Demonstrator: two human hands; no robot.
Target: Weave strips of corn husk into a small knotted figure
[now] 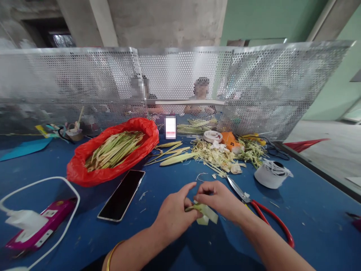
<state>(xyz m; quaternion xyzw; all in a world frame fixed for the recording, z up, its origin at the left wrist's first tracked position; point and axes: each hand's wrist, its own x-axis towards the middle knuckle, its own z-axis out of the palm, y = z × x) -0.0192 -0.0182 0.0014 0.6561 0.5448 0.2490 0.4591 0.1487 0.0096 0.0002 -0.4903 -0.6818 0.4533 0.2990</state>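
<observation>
My left hand (173,214) and my right hand (220,199) meet over the blue table (169,248), both pinching a folded pale green leaf strip (207,214). The strip's loose ends stick out below my fingers. A gold bangle (111,256) circles my left wrist. Red-handled scissors (262,212) lie just right of my right hand, blades pointing toward the back. A black phone (122,195) lies face up left of my left hand.
A red plastic bag (84,171) full of green strips sits at back left. Leaf scraps (217,156), loose strips (175,156) and a white tape roll (270,175) lie behind. A pink power bank (39,229) with white cable lies left. Other people sit behind a perforated metal screen (254,94).
</observation>
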